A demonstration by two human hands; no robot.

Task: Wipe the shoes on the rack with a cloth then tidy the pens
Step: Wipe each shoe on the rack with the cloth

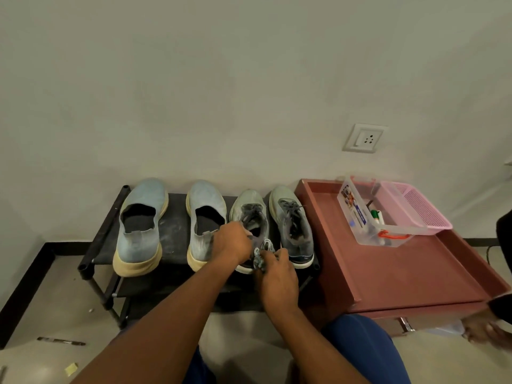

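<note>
Head view. Grip: right hand [274,275] pinches a bunched grey cloth [260,261] against the heel of the left grey lace-up sneaker [250,225]; left hand [231,241] curls over that sneaker's collar, steadying it.

Rack [95,245]: black frame, dusty top shelf. Contents, left to right: pale blue slip-on [141,231], second pale blue slip-on [203,220], the sneaker in hand, its mate [293,225], all with toes to the wall.

Red tray-top table [401,275], just beside the rack on the right: clear box [368,217] with markers inside, pink basket [424,209] touching it.

Floor, lower left: one dark pen [61,341], well apart from the box.

Step in hand, by judgement: the wiping stage, third shoe, heel area. Pens not yet tidied.

Next move calls for: working the cloth over the upper and sole edge while the other hand keeps the shoe from sliding, then the mate.
</note>
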